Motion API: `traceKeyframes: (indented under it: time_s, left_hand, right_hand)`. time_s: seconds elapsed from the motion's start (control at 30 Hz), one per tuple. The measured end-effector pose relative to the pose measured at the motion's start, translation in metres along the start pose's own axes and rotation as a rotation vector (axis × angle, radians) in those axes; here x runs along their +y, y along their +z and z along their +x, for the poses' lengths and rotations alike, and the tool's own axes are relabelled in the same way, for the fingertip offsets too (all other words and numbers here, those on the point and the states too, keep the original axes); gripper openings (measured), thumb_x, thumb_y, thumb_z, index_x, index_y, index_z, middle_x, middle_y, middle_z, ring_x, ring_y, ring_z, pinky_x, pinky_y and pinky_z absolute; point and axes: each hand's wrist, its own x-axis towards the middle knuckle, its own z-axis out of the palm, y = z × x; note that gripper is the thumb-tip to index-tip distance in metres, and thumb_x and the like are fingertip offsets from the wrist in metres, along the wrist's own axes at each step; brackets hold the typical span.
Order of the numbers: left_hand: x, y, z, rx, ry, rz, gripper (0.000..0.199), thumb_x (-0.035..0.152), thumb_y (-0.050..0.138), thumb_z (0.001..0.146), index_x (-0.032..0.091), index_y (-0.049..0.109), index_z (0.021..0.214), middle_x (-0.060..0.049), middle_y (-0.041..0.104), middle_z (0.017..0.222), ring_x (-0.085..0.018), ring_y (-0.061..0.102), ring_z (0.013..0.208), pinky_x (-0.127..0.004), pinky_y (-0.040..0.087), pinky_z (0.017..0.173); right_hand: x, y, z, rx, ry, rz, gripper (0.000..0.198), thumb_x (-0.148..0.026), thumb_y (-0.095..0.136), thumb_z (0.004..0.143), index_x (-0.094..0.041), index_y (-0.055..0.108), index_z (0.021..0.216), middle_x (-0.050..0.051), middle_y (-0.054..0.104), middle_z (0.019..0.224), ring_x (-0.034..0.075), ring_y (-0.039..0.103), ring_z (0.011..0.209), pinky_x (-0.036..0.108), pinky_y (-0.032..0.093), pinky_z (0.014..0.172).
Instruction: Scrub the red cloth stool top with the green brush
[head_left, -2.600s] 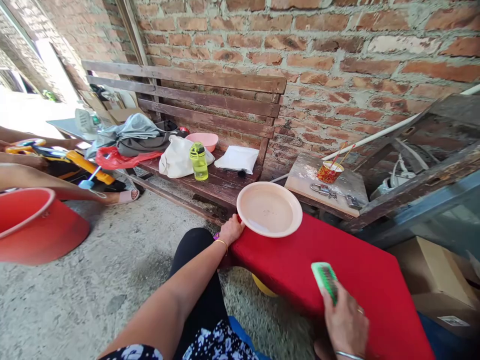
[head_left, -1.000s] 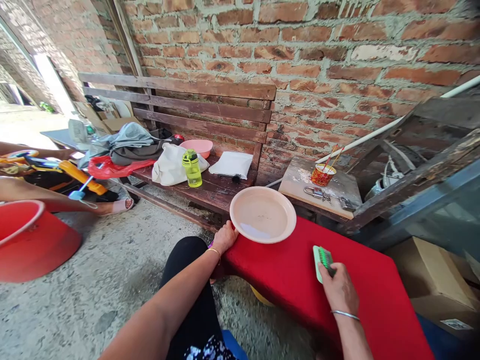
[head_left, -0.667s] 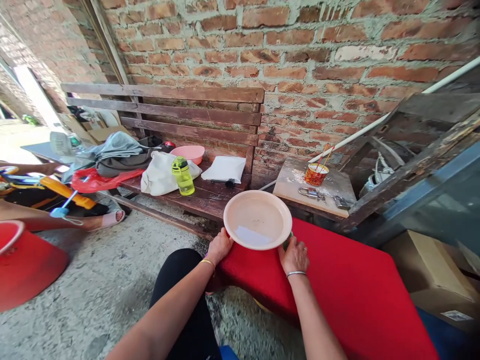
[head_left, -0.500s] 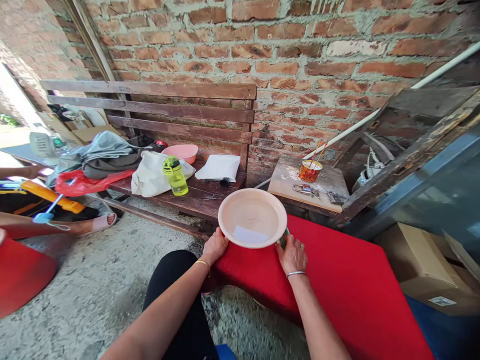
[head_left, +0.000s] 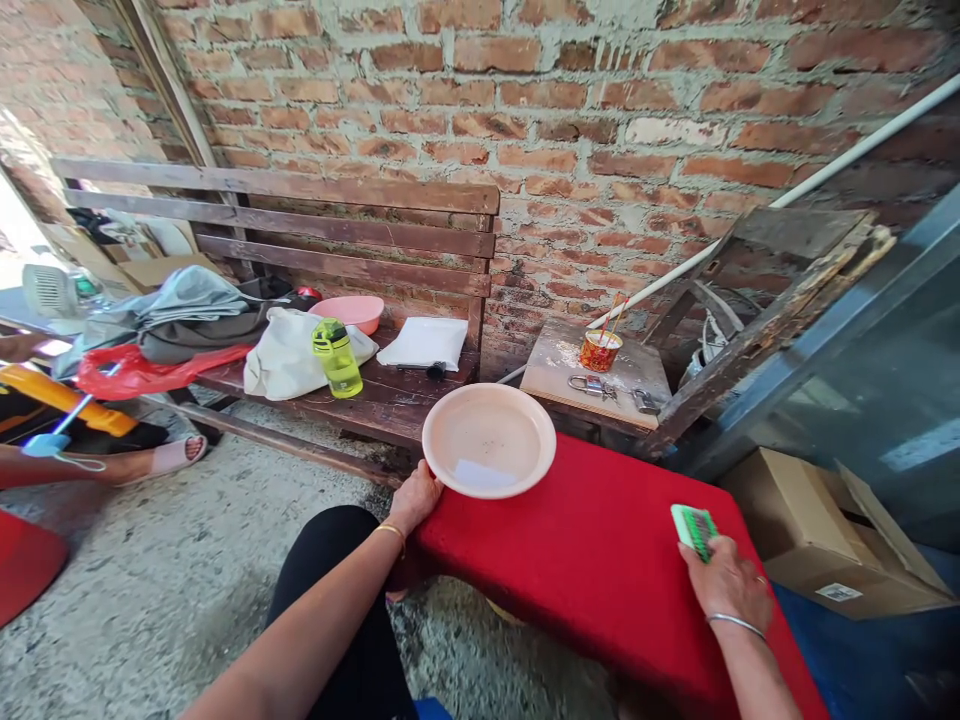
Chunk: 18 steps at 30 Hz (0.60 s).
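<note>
Label on the cardboard box [head_left: 795, 530]: a white printed patch [head_left: 838, 592], too small to read. Pale marking low on the yellow-green bottle [head_left: 339, 360]; letters unreadable. Patterned red-and-gold cup [head_left: 600, 352], thin sticks upright in it, on a small wooden stand [head_left: 551, 372] with a padlock [head_left: 589, 386] in front.

My right hand [head_left: 727, 585] is closed around a green brush [head_left: 695, 530], bristles in view, over the right part of the red-topped table [head_left: 577, 570]. From this angle I can't swear whether the brush touches it.

My left hand [head_left: 416, 498] is curled at the table's left corner, just beside the peach basin [head_left: 534, 470]; fingertips hidden, so I can't tell how far they close or on what. The basin, water inside, takes up that far end.

Beyond, a slatted bench [head_left: 382, 402] bears a white bag [head_left: 274, 355], a pink tub [head_left: 352, 313] and a white packet [head_left: 425, 343]. Far left: another person's sandalled foot [head_left: 178, 455], and a red bucket [head_left: 26, 570] on the floor.
</note>
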Motion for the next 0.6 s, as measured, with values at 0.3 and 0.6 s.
traceKeyframes:
  time_s: [0.3, 0.6]
  left_hand:
    - [0.001, 0.000, -0.002, 0.025, 0.007, 0.017, 0.039, 0.047, 0.033, 0.099, 0.019, 0.048, 0.123, -0.017, 0.065, 0.126, -0.031, 0.064, 0.115, -0.043, 0.047, 0.092]
    - [-0.013, 0.009, 0.007, 0.002, 0.048, -0.059, 0.039, 0.040, 0.037, 0.099, 0.018, 0.047, 0.130, -0.017, 0.063, 0.130, -0.028, 0.060, 0.123, -0.038, 0.045, 0.096]
  right_hand:
    - [-0.009, 0.001, 0.018, -0.032, -0.031, 0.145, 0.051, -0.061, 0.043, 0.087, -0.020, 0.057, 0.113, 0.017, 0.069, 0.095, 0.032, 0.067, 0.085, 0.039, 0.048, 0.066]
    - [-0.206, -0.007, -0.003, -0.022, -0.390, 0.147, 0.032, -0.045, 0.051, 0.093, -0.021, 0.054, 0.113, 0.010, 0.067, 0.104, 0.024, 0.063, 0.094, 0.032, 0.042, 0.075]
